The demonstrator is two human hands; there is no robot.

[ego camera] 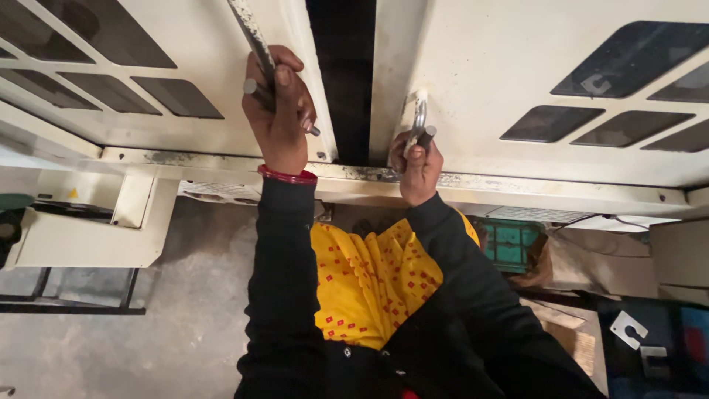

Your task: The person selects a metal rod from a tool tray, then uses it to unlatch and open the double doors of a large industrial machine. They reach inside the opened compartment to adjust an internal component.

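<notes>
The left hand (281, 111) has its fingers wrapped tight round the long metal handle (251, 37) of the left cream door (185, 66), a short grey rod (258, 94) also caught in the grip; the right hand (419, 166) has its fingers closed on the curved metal handle (418, 118) of the right cream door (502, 74). A dark gap (347, 74) lies between the doors; a red bangle (288, 176) circles the left wrist, above black sleeves and yellow dotted cloth (369, 281).

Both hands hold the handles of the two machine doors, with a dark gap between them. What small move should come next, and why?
Probably pull both doors further apart. The left hand grips the long handle, the right hand the short handle, and the gap is narrow.
</notes>
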